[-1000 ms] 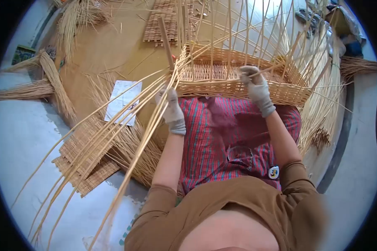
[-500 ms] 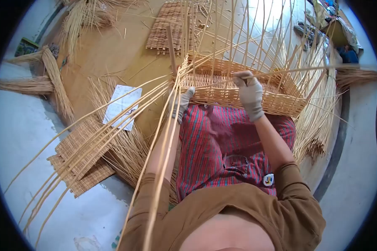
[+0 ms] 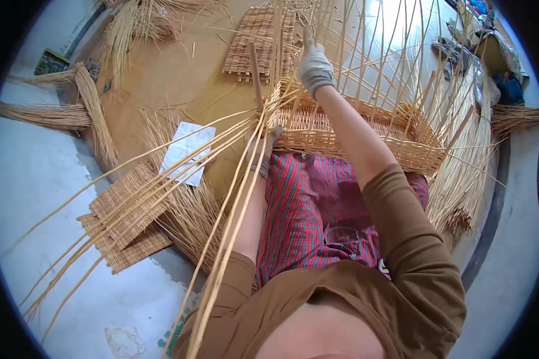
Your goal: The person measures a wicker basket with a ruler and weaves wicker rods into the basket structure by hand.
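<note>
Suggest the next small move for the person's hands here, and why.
I'd probably lower the right hand toward the corner beside the left hand. The right hand is raised among the upright rods, while the left is at the basket's near left corner, where long loose rods bunch and trail outward. Whether the right hand holds a rod is unclear.
</note>
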Demonstrator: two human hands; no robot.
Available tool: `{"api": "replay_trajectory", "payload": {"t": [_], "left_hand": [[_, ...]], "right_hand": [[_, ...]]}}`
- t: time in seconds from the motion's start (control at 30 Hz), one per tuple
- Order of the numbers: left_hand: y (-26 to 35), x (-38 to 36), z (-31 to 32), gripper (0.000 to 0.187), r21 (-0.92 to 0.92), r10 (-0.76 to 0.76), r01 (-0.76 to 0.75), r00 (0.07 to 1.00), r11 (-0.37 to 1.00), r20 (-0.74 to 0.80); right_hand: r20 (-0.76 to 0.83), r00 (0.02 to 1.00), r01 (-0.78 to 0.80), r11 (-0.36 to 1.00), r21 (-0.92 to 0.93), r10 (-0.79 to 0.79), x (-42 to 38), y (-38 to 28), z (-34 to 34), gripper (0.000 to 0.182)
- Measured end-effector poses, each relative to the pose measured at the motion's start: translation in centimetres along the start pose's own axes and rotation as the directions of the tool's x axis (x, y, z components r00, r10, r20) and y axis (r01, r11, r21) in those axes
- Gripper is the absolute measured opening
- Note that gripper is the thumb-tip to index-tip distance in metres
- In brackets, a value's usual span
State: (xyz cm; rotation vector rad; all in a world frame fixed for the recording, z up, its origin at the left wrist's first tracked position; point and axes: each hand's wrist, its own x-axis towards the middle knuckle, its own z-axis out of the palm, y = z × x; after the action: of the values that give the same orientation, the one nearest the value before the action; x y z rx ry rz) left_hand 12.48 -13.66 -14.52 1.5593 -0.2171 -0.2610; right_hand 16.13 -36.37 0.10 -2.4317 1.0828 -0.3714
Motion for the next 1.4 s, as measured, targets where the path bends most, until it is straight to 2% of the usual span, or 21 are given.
{"api": "replay_trajectory", "payload": {"t": [0.03, 0.1, 0.13, 0.23, 0.3, 0.33, 0.4, 0.43, 0.53, 0.6, 0.67, 0.7, 0.87, 0.97, 1.0, 1.07, 1.17, 1.27, 1.33, 1.37, 1.4], "left_hand": [[0.7, -0.4, -0.6, 0.069, 0.022, -0.043, 0.042, 0.998, 0.999, 0.050], [-0.7, -0.6, -0.8, 0.067, 0.096, -0.204, 0.202, 0.979, 0.975, 0.014], [-0.6, -1.1, -0.8, 0.067, 0.052, -0.192, 0.190, 0.981, 0.980, 0.034], [1.3, -1.5, -1.0, 0.066, -0.068, -0.113, 0.120, 0.989, 0.991, 0.099], [-0.3, -1.1, -0.9, 0.066, -0.091, 0.034, -0.029, 0.998, 0.995, 0.053], [-0.4, -1.7, -1.2, 0.056, -0.064, -0.185, 0.188, 0.981, 0.980, 0.051], [2.2, -4.3, -0.4, 0.036, -0.003, -0.116, 0.117, 0.978, 0.993, -0.174], [1.3, -5.8, -0.8, 0.023, 0.338, 0.243, -0.179, 0.958, 0.924, -0.156], [6.8, -7.6, 2.2, 0.027, 0.481, 0.294, -0.382, 0.922, 0.789, 0.251], [7.8, -5.4, 6.1, 0.024, 0.307, 0.219, -0.274, 0.955, 0.911, 0.201], [5.3, -0.5, 7.9, 0.021, 0.660, -0.087, -0.299, 0.870, 0.689, 0.485], [5.8, 0.9, 7.7, 0.022, 0.425, -0.530, 0.324, 0.604, 0.845, 0.595], [6.6, -1.6, 7.7, 0.028, 0.273, -0.261, 0.138, 0.833, 0.952, 0.488], [7.0, -1.9, 7.9, 0.039, 0.473, -0.292, 0.085, 0.876, 0.877, 0.383], [6.7, -1.3, 7.8, 0.039, 0.457, -0.299, 0.107, 0.878, 0.883, 0.373], [5.5, -1.0, 7.7, 0.035, 0.459, -0.283, 0.068, 0.863, 0.886, 0.419], [5.3, -0.2, 7.9, 0.039, 0.394, -0.279, 0.077, 0.828, 0.916, 0.486], [10.7, -0.4, 9.3, 0.050, 0.552, 0.006, -0.227, 0.928, 0.803, 0.373], [10.0, -1.5, 10.2, 0.056, 0.620, 0.004, -0.158, 0.970, 0.768, 0.242], [10.4, -1.0, 11.1, 0.063, 0.673, 0.033, -0.098, 0.994, 0.733, 0.108], [11.2, -0.6, 11.4, 0.063, 0.666, 0.043, -0.103, 0.994, 0.739, 0.105]], "right_hand": [[-0.128, 0.980, 0.179, 0.949, 0.260, -0.150, -1.0, -0.1, -0.6, 0.093], [0.051, 0.999, -0.019, 0.757, 0.653, -0.020, -9.5, -4.4, -11.0, 0.090], [-0.133, 0.974, 0.226, 0.685, 0.692, -0.186, -11.6, -0.4, -10.4, 0.083], [-0.273, 0.961, 0.273, 0.004, 0.962, 0.047, -15.3, 17.7, -1.0, 0.039], [0.101, 0.956, -0.130, 0.090, 0.987, 0.277, -18.8, 18.8, -4.3, 0.024], [0.102, 0.952, -0.132, 0.087, 0.987, 0.289, -19.2, 20.6, -4.2, 0.024], [0.198, 0.964, -0.228, 0.173, 0.958, 0.176, -18.1, 24.1, -3.7, 0.018], [0.254, 0.938, -0.302, 0.197, 0.933, 0.238, -18.1, 23.5, -4.5, 0.015], [0.176, 0.953, -0.228, 0.200, 0.953, 0.248, -17.7, 23.0, -3.6, 0.017], [0.146, 0.946, -0.208, 0.193, 0.959, 0.290, -18.9, 21.6, -4.5, 0.018], [0.132, 0.958, -0.203, 0.278, 0.939, 0.253, -18.6, 22.8, -4.1, 0.018], [0.136, 0.963, -0.211, 0.341, 0.916, 0.232, -18.4, 22.4, -4.8, 0.020], [-0.236, 0.960, 0.253, 0.820, 0.513, -0.149, -10.7, 11.5, -7.0, 0.027], [-0.465, 0.654, 0.676, 0.737, 0.007, -0.597, -7.4, 6.4, -9.3, 0.037], [-0.275, 0.903, 0.425, 0.789, 0.444, -0.332, -7.5, 6.2, -10.3, 0.042], [-0.047, 0.994, 0.106, 0.717, 0.689, -0.102, -9.1, 10.3, -10.7, 0.044], [-0.260, 0.965, 0.262, 0.157, 0.952, -0.030, -15.6, 23.1, -2.9, 0.022], [0.058, 0.960, -0.148, 0.321, 0.935, 0.273, -18.6, 20.4, -6.2, 0.014], [-0.075, 0.980, 0.055, 0.113, 0.992, 0.184, -16.5, 21.6, -3.9, 0.017], [-0.199, 0.977, 0.144, 0.463, 0.874, 0.072, -18.3, 19.1, -5.9, 0.018], [-0.210, 0.976, 0.158, 0.465, 0.871, 0.062, -17.3, 19.3, -6.2, 0.018]]}}
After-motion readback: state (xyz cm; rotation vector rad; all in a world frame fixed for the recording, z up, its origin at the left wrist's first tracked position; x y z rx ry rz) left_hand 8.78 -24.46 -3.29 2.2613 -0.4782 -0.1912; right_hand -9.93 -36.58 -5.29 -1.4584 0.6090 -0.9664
